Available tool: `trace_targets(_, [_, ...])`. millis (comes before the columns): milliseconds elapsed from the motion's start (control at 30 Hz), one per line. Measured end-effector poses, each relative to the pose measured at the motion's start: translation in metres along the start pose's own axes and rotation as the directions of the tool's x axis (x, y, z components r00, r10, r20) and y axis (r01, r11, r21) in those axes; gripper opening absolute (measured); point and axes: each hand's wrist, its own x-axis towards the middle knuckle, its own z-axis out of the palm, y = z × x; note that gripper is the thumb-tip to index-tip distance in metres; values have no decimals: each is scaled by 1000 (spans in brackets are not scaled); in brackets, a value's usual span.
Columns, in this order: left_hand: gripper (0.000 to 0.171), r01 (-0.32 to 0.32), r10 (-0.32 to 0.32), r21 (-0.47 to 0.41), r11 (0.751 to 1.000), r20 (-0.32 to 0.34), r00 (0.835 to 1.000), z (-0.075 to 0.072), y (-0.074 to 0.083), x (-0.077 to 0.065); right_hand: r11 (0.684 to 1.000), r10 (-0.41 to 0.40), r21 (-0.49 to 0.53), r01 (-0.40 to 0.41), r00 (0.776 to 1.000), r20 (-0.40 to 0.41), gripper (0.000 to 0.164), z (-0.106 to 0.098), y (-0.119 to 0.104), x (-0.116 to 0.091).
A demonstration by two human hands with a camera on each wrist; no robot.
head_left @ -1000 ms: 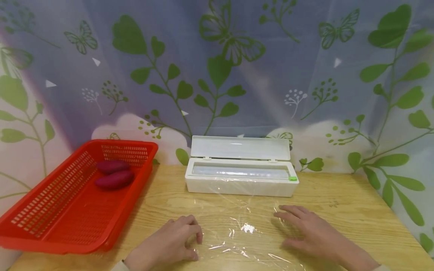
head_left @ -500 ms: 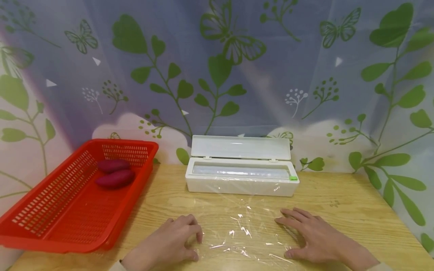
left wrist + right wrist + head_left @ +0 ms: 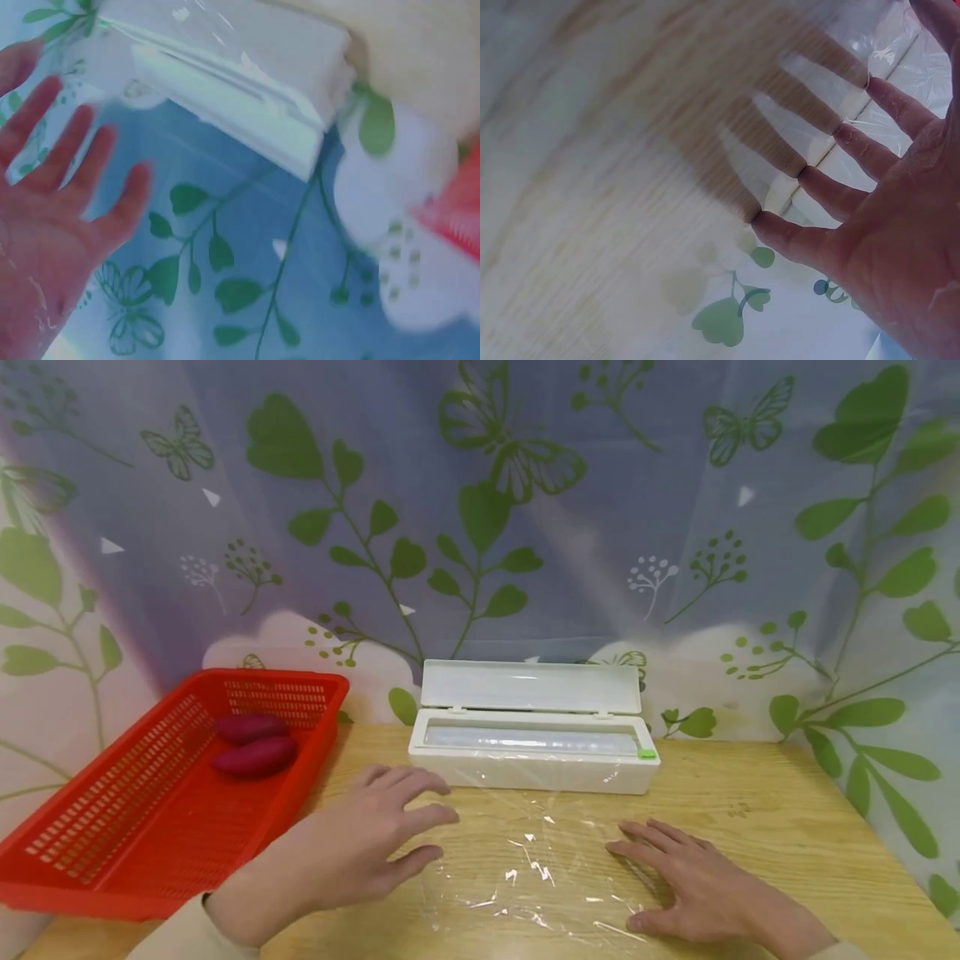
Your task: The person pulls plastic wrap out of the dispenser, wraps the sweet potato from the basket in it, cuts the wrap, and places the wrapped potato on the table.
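Note:
A sheet of clear cling film (image 3: 525,868) stretches over the wooden table from a white dispenser box (image 3: 532,774), whose lid (image 3: 531,687) stands up at the back. Inside the box lies the film roll (image 3: 528,740). My right hand (image 3: 693,885) rests with spread fingers at the film's right edge; in the right wrist view its fingertips (image 3: 802,171) meet the tabletop. My left hand (image 3: 367,831) is raised over the film's left side, fingers apart and holding nothing. The left wrist view shows that palm (image 3: 45,232) facing the camera, beside the box.
A red plastic basket (image 3: 247,860) stands on the left, with two purple sweet potatoes (image 3: 255,757) in it. A green slider (image 3: 647,754) sits at the box's right end. Behind the table hangs a curtain (image 3: 570,543) printed with leaves and butterflies.
My left hand has lifted off the film's left edge and moved up toward the box, its fingers spreading. My right hand has settled flatter at the film's right edge.

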Motion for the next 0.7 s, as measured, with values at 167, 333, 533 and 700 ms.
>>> trace_targets(167, [40, -106, 131, 211, 972, -105, 986, -15, -22, 8, 1000, 1, -5, -1, 1000, -2, 80, 0, -1, 0])
trace_targets(333, [39, -145, 196, 322, 936, -133, 972, -19, -48, 10, 1000, -1, -3, 1, 1000, -9, 79, 0, -1, 1])
trace_targets(533, [46, -96, 170, 380, 920, -167, 971, -14, -83, 3, 1000, -15, 2, 15, 1000, -15, 79, 0, -1, 0])
trace_targets(700, [45, -40, 127, 374, 927, -210, 969, -10, -111, -10, 1000, -10, 5, 10, 1000, -6, 79, 0, -2, 0])
